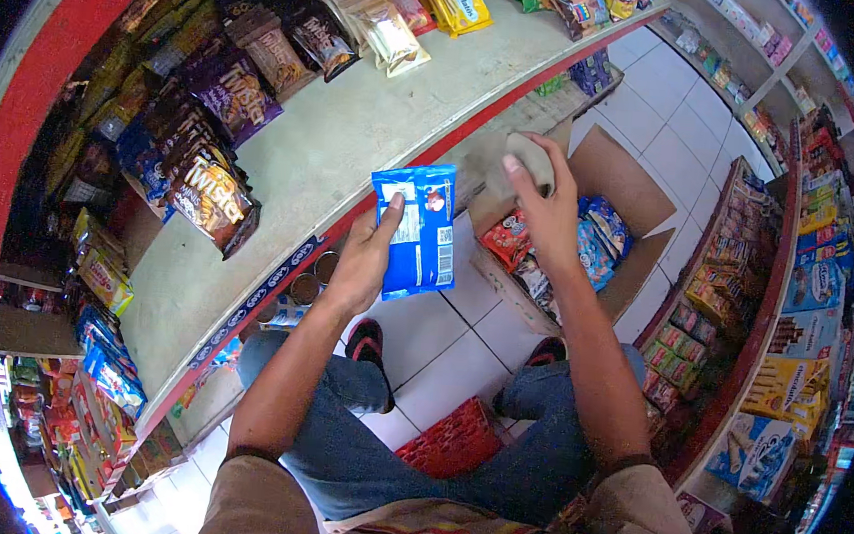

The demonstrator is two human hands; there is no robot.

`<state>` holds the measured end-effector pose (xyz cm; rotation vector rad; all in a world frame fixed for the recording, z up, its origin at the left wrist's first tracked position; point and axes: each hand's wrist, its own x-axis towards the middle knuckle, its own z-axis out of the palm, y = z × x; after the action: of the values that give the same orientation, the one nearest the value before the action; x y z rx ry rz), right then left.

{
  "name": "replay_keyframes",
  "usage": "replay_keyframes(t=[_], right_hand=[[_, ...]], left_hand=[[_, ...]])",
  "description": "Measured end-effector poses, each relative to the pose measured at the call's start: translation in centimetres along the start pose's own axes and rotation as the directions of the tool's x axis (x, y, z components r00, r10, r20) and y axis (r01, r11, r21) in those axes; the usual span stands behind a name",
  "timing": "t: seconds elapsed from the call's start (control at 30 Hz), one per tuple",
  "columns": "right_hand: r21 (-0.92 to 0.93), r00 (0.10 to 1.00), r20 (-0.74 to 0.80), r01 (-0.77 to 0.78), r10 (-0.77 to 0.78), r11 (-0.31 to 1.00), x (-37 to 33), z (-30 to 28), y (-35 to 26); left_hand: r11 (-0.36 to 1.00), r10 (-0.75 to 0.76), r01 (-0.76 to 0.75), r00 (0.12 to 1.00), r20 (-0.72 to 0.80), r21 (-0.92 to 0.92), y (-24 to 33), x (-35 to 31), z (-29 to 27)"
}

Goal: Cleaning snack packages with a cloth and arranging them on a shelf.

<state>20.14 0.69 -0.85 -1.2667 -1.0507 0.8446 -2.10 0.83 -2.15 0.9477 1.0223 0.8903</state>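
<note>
My left hand (355, 269) grips a flat blue snack packet (420, 251) by its left side, thumb on top. The packet stands up, its pale printed panel and barcode facing me, beside the shelf's red edge. To its right, my right hand (553, 222) is raised with thumb and fingers curved round a pale grey wad (528, 157) that looks like a cloth. Below and behind that hand is an open cardboard box (620, 167) on the floor. Inside lie red packets (507, 238) and blue packets (604, 246), partly hidden by my right forearm.
A pale shelf (327, 129) with a red edge runs along my left, bearing rows of snack packets (214, 195). On the right stands a rack of boxed and bagged goods (728, 261). A red seat (451, 438) is between my legs. Tins (307, 286) sit under the shelf edge.
</note>
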Motion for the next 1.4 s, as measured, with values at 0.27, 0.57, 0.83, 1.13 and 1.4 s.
replay_keyframes(t=[0.27, 0.57, 0.83, 1.13, 1.4], right_hand=[[-0.335, 0.581, 0.662, 0.795, -0.474, 0.506, -4.9, 3.6, 0.2], [-0.453, 0.769, 0.474, 0.630, -0.428, 0.631, -3.5, 3.4, 0.3], [-0.409, 0.759, 0.548, 0.610, -0.352, 0.679, -4.3, 3.3, 1.5], [-0.564, 0.806, 0.374, 0.590, -0.458, 0.578, -2.2, 1.7, 1.7], [-0.435, 0.767, 0.310, 0.639, -0.561, 0.634, -3.4, 2.6, 0.5]], left_hand=[[0.942, -0.020, 0.022, 1.000, 0.010, -0.336, 0.4, -0.5, -0.1], [0.944, -0.104, 0.116, 0.993, 0.055, -0.309, 0.2, -0.4, -0.4], [0.940, -0.118, 0.126, 0.992, 0.044, -0.318, 0.8, -0.2, -0.8], [0.944, -0.094, 0.125, 0.989, 0.113, -0.305, 0.5, -0.2, 0.2], [0.905, -0.161, 0.206, 0.976, 0.147, -0.373, -0.1, -0.1, -0.7]])
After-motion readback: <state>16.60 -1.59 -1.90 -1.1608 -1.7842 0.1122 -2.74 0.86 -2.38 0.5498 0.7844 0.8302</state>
